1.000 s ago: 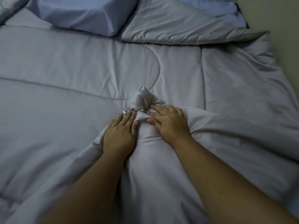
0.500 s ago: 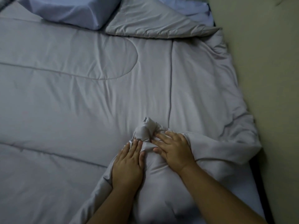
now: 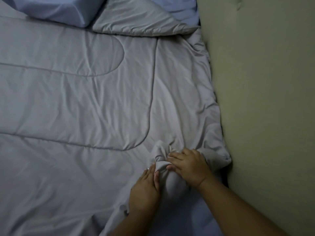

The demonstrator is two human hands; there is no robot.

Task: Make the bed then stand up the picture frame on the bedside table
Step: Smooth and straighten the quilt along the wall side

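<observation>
Two hands work a bunched corner of the grey comforter (image 3: 85,103): the left hand (image 3: 144,189) lies flat and open against the bunch, the right hand (image 3: 189,166) presses it with curled fingers. Beyond them the cover lies mostly spread. Bed-making appears nearly complete; picture frame and bedside table are out of view.

I see both bare forearms coming in from about five o'clock, reaching toward eleven. My left hand (image 3: 144,191) lies palm down, fingers straight and pressed together, tips pointing to twelve o'clock. My right hand (image 3: 189,166) sits just beside it at its two o'clock, wrist bent, fingers curled and aimed at nine o'clock, thumb tucked underneath toward the left fingertips.
</observation>
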